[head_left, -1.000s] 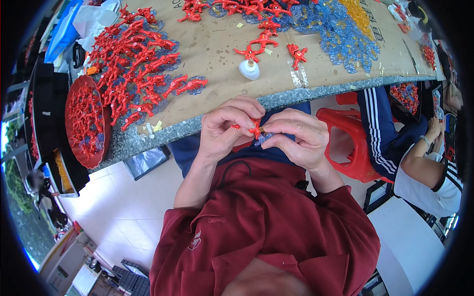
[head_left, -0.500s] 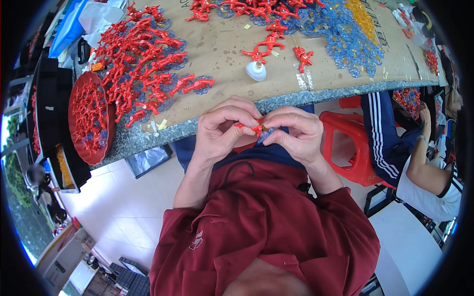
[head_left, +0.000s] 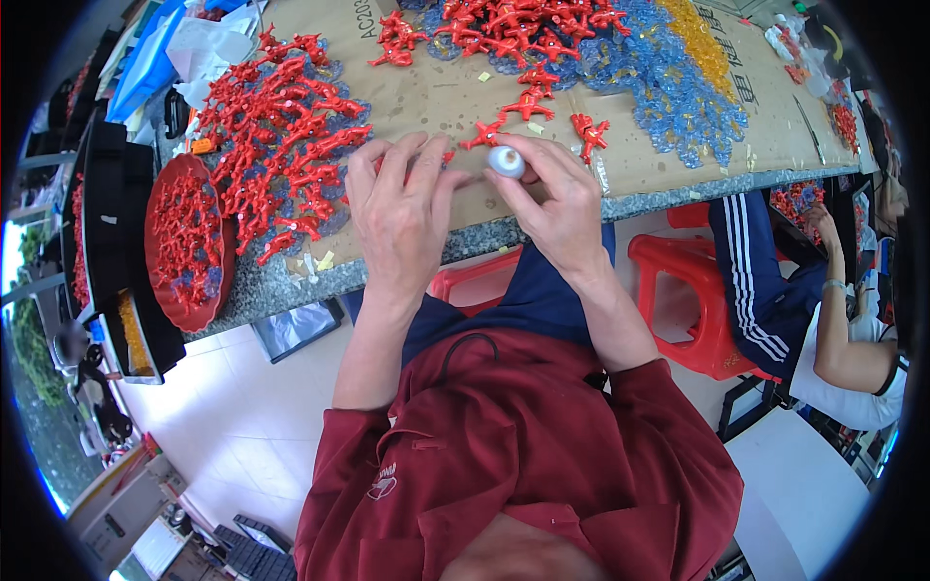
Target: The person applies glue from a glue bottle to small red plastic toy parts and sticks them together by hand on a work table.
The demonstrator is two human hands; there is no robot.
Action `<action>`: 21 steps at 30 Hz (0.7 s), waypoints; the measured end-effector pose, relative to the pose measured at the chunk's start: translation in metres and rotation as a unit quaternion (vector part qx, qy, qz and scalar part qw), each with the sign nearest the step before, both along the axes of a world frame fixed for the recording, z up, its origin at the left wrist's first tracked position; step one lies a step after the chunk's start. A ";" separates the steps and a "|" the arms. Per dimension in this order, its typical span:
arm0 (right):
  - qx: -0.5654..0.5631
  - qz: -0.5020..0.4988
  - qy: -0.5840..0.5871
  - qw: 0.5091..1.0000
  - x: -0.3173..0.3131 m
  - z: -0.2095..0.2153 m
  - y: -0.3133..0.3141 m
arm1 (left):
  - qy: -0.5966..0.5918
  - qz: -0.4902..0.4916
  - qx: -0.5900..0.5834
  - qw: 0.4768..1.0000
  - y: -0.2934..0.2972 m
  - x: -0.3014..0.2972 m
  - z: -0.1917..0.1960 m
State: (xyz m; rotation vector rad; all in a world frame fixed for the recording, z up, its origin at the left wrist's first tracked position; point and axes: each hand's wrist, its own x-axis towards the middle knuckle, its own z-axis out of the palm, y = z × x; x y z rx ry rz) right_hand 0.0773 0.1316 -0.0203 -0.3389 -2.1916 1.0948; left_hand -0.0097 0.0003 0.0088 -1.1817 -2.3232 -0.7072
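Observation:
My left hand (head_left: 399,218) reaches over the table with its fingers bent down around a small red plastic figure (head_left: 448,156), which they mostly hide. Right beside it lie rows of red figures on clear blue discs (head_left: 291,145). Pinched between the thumb and fingers of my right hand (head_left: 560,198) is a small white bottle (head_left: 507,162), its brownish tip facing up. Just beyond that bottle a red figure (head_left: 480,134) lies on the cardboard, and another red figure (head_left: 589,136) lies to its right.
A red oval tray (head_left: 179,315) full of red figures stands at the left table edge. Farther back are piles of red figures (head_left: 523,29), blue discs (head_left: 668,87) and yellow pieces (head_left: 707,48). To the right are a red stool (head_left: 693,339) and a co-worker's arm (head_left: 833,320).
Both hands have moved from in front of the table edge out over the table and come apart. My right hand has taken hold of the white bottle; my left is now beside the red rows.

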 end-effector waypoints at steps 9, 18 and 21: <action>-0.069 -0.058 0.058 0.994 0.039 0.010 0.021 | 0.015 0.000 -0.180 0.984 0.052 0.011 0.008; -0.231 0.029 0.115 0.966 0.064 0.011 0.017 | -0.203 -0.111 0.054 0.971 0.028 0.035 0.008; -0.237 0.042 0.090 0.966 0.061 0.014 0.006 | -0.263 -0.098 0.138 0.950 0.011 0.039 0.007</action>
